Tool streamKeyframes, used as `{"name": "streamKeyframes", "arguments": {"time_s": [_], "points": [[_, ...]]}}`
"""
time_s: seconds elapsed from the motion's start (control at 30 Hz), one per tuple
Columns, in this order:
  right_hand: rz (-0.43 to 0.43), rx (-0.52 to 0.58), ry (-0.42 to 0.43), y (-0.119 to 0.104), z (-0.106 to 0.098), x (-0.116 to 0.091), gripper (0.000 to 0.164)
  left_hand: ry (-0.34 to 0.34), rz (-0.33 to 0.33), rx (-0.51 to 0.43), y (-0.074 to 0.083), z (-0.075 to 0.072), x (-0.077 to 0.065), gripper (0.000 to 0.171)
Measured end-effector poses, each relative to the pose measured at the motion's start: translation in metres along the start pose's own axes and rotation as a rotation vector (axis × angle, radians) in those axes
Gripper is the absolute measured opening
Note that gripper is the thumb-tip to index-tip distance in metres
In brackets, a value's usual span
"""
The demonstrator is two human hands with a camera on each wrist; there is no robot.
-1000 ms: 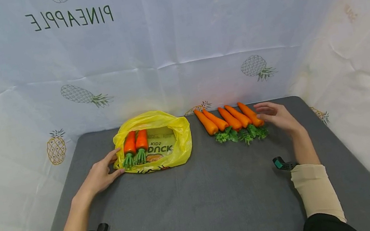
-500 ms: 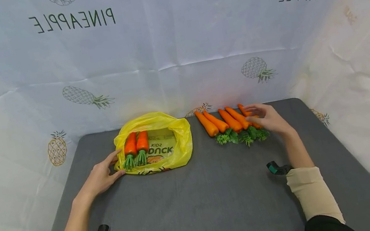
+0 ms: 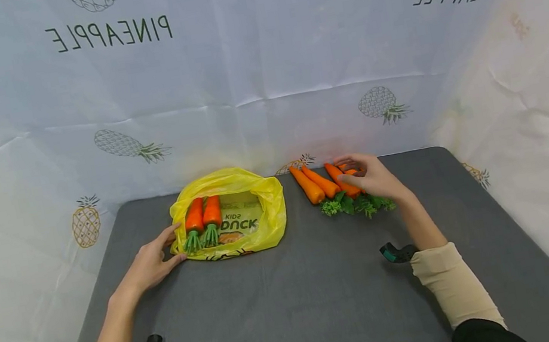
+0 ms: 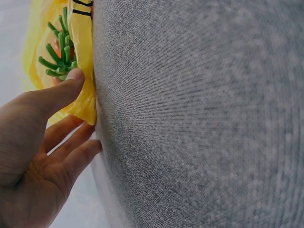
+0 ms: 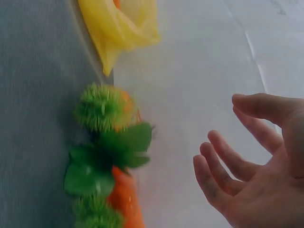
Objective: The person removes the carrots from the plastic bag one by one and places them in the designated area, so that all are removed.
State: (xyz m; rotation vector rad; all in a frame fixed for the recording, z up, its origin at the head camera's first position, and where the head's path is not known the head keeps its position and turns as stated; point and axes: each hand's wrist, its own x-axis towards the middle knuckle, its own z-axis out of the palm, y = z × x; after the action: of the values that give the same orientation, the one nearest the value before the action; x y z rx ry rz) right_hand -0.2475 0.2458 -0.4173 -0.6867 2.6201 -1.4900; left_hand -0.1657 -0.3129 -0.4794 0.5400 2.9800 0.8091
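Note:
A yellow plastic bag (image 3: 273, 213) lies with its mouth spread open at the table's back left. Inside it, two red-orange toy carrots (image 3: 211, 212) with stubby green tops lie side by side over printed lettering. My left hand (image 3: 151, 264) holds the bag's left edge, thumb on the near rim and fingers along the outside, as the left wrist view shows. To the right, a row of orange carrots (image 3: 306, 185) with leafy greens (image 3: 364, 204) lies along the back edge. My right hand (image 3: 376, 178) hovers over the row's right end, fingers loosely curved and holding nothing, hiding some carrots.
The grey cloth-covered table (image 3: 276, 310) stretches out in front of the bag and carrots. A white curtain (image 3: 254, 47) printed with pineapples hangs right behind the back edge and along both sides. Black wrist cameras (image 3: 397, 253) stick inward from the forearms.
My right hand has moved left over the carrot row, from beside its right end to above the carrots. The left hand and the bag stay in place.

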Motion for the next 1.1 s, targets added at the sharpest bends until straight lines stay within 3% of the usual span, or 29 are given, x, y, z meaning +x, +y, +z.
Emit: {"name": "streamKeyframes", "arguments": {"time_s": [0.3,1.1], "points": [[-0.030,0.059,0.000,-0.019,0.025,0.017,0.042,0.001,0.004,-0.007,0.000,0.001,0.000,0.076],[-0.165,0.063,-0.069,-0.052,0.087,0.056,0.035,0.007,0.021,-0.010,0.002,-0.001,-0.001,0.075]]}}
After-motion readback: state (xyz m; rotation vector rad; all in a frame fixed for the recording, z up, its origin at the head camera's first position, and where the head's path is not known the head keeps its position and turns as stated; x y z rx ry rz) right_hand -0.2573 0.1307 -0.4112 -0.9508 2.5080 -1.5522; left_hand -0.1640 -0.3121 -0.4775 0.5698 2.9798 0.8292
